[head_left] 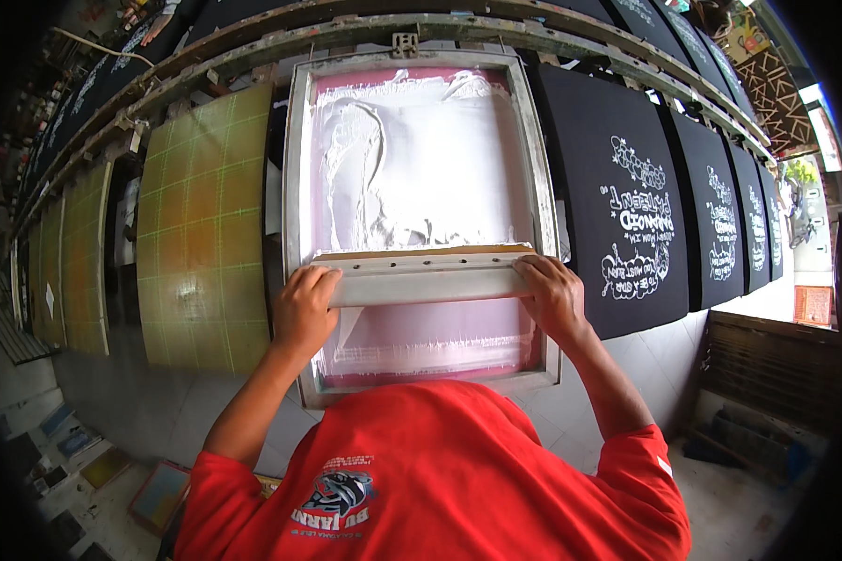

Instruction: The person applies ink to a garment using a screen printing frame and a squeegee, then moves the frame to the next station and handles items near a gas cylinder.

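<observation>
A wide squeegee (pixel 426 280) with a pale metal handle lies across a screen-printing frame (pixel 297 187). My left hand (pixel 311 294) grips its left end and my right hand (pixel 549 292) its right end, fingers wrapped over the top. Thick white ink (pixel 440 159) covers the mesh beyond the squeegee, with ridges and smears at the left and along the blade. On the near side, the pinkish mesh (pixel 412 332) carries only a thin white film. What lies under the screen is hidden.
Black printed shirts (pixel 617 206) on boards line the right side. Yellowish boards (pixel 206 224) with green grid lines stand at left. A long rail (pixel 496 30) with a metal clamp (pixel 405 44) runs behind the frame. More frames (pixel 159 496) lean low at left.
</observation>
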Demonstrator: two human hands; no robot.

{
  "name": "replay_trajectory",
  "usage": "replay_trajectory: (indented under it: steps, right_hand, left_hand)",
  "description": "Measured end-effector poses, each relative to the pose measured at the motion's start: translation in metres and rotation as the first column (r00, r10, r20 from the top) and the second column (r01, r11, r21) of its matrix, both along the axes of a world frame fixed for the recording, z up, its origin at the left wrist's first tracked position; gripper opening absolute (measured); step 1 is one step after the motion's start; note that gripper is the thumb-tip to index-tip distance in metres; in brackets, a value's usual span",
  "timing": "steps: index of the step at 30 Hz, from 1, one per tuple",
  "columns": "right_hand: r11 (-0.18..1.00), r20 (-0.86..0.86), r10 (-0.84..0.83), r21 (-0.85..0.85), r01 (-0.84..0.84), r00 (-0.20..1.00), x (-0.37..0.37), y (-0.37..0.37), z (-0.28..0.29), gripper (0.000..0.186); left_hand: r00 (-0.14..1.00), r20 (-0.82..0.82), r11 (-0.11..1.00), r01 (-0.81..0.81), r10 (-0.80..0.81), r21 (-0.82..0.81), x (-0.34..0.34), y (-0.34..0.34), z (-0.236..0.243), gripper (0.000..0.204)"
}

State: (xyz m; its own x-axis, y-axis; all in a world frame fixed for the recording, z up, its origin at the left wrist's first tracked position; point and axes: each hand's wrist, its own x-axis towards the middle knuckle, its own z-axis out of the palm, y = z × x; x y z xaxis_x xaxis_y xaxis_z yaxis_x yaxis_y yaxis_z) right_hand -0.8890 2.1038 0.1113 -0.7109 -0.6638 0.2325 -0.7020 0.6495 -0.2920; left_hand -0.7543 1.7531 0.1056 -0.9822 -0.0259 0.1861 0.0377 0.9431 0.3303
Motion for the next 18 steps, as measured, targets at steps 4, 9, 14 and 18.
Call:
replay_trajectory:
  steps: [4,9,14,18]
  right_hand:
    - [1.0,0.032,0.003,0.003,-0.003,0.999,0.02,0.007,-0.004,0.039]
    - [1.0,-0.02,-0.018,0.006,0.018,1.0,0.047,0.014,-0.012,0.035]
    - [1.0,0.015,-0.021,0.0,0.021,1.0,0.067,0.022,-0.011,0.039]
    - [1.0,-0.004,-0.007,-0.03,0.007,1.0,0.079,0.025,-0.01,0.037]
  left_hand:
    - [1.0,0.009,1.0,0.002,-0.002,0.009,0.022,0.01,-0.01,0.046]
    - [1.0,-0.011,1.0,0.011,-0.01,0.013,0.045,0.021,-0.012,0.048]
    - [1.0,-0.014,1.0,-0.002,0.002,0.011,0.068,0.027,-0.013,0.048]
    - [1.0,0.013,1.0,-0.002,0.002,0.018,0.081,0.034,-0.01,0.047]
